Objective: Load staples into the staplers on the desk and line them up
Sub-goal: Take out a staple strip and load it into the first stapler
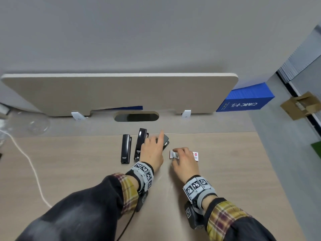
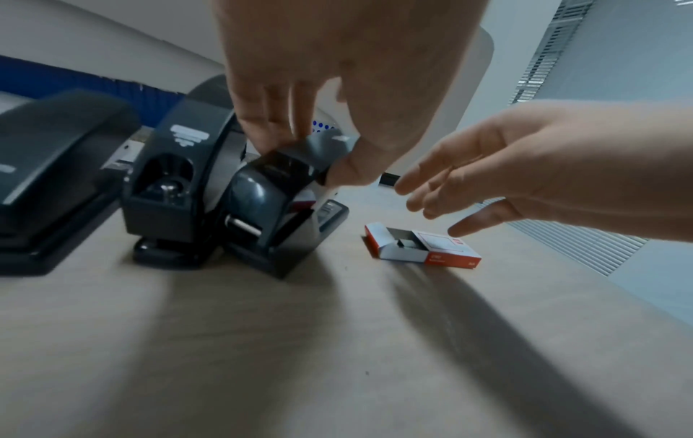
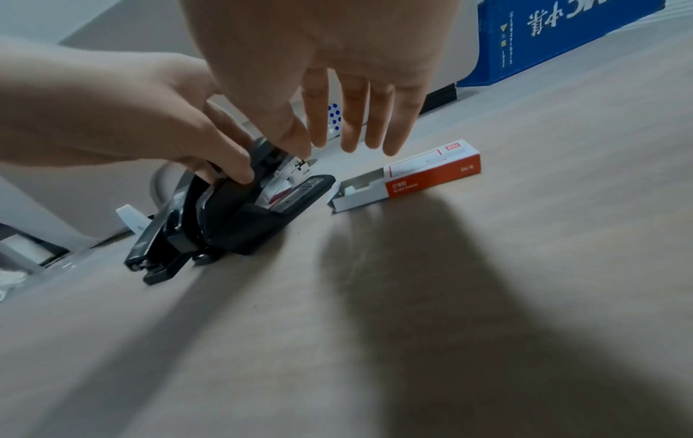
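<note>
Three black staplers lie side by side on the desk (image 1: 225, 171). The small left stapler (image 1: 126, 148) and the longer middle stapler (image 1: 140, 145) lie shut and untouched. My left hand (image 1: 156, 143) pinches the raised cover of the third, dark grey stapler (image 2: 270, 207), which stands hinged open; its index finger points forward. To its right lies a red and white staple box (image 3: 408, 180) with its near end open. My right hand (image 3: 349, 139) hovers just over that box with straight fingers and holds nothing.
A beige divider panel (image 1: 121, 91) stands along the desk's back, with a cable slot (image 1: 137, 116) in front of it. A blue box (image 1: 246, 100) sits at the back right. A white cable (image 1: 31, 164) runs down the left side. The desk's right edge drops to the floor.
</note>
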The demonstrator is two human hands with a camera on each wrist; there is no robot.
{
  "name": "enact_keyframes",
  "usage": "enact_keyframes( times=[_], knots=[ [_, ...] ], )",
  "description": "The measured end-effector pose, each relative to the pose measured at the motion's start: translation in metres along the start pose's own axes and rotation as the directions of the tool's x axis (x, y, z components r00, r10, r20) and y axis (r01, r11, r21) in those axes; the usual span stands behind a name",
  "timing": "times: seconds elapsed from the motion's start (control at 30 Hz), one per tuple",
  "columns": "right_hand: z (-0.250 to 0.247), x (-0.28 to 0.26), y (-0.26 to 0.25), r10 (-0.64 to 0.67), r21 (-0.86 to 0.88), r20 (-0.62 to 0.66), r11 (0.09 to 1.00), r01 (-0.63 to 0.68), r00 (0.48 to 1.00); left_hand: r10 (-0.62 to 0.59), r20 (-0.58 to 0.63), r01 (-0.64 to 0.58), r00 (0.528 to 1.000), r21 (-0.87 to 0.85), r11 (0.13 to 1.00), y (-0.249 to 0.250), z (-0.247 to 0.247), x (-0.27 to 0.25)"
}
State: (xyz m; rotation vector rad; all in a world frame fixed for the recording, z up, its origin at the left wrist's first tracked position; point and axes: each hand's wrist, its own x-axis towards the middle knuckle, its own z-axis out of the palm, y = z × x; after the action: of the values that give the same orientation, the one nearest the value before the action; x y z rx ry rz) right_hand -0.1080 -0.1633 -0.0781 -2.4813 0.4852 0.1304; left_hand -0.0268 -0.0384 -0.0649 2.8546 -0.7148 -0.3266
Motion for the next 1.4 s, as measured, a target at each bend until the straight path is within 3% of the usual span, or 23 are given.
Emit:
enact_keyframes(
  times=[0.27, 0.37, 0.47, 0.57, 0.8, 1.07, 1.23, 1.4],
  knots=[
    [0.000, -0.041, 0.003, 0.017, 0.022, 0.086, 1.000, -0.019, 0.996, -0.034, 0.134, 0.024, 0.990, 0.079, 0.997, -0.018, 0.003, -0.054],
    [0.004, -0.049, -0.002, -0.028, 0.019, 0.180, 0.999, 0.025, 0.983, -0.037, 0.202, 0.018, 0.979, 0.097, 0.995, -0.023, 0.005, -0.062],
    [0.013, -0.052, -0.009, -0.074, -0.010, 0.281, 0.997, 0.081, 0.957, 0.015, 0.193, -0.011, 0.981, -0.023, 1.000, -0.027, 0.004, -0.060],
    [0.021, -0.054, -0.011, -0.002, -0.001, 0.281, 1.000, 0.003, 0.960, 0.073, 0.195, -0.029, 0.978, -0.222, 0.975, -0.031, 0.001, -0.059],
    [0.024, -0.062, 0.008, -0.008, -0.292, 0.156, 0.955, 0.054, 0.988, 0.137, 0.165, -0.004, 0.977, -0.625, 0.780, -0.034, -0.001, -0.071],
    [0.021, -0.056, 0.007, -0.013, -0.320, 0.171, 0.945, 0.068, 0.985, 0.006, 0.288, 0.253, 0.958, -0.851, 0.461, -0.061, -0.030, -0.076],
    [0.021, -0.055, -0.009, -0.063, -0.349, 0.202, 0.928, 0.132, 0.977, 0.092, 0.352, 0.280, 0.931, -0.854, 0.439, -0.069, -0.041, -0.077],
    [0.022, -0.056, -0.011, -0.080, -0.436, 0.235, 0.882, 0.179, 0.969, -0.023, 0.312, 0.287, 0.950, -0.841, 0.458, -0.075, -0.047, -0.082]
  ],
)
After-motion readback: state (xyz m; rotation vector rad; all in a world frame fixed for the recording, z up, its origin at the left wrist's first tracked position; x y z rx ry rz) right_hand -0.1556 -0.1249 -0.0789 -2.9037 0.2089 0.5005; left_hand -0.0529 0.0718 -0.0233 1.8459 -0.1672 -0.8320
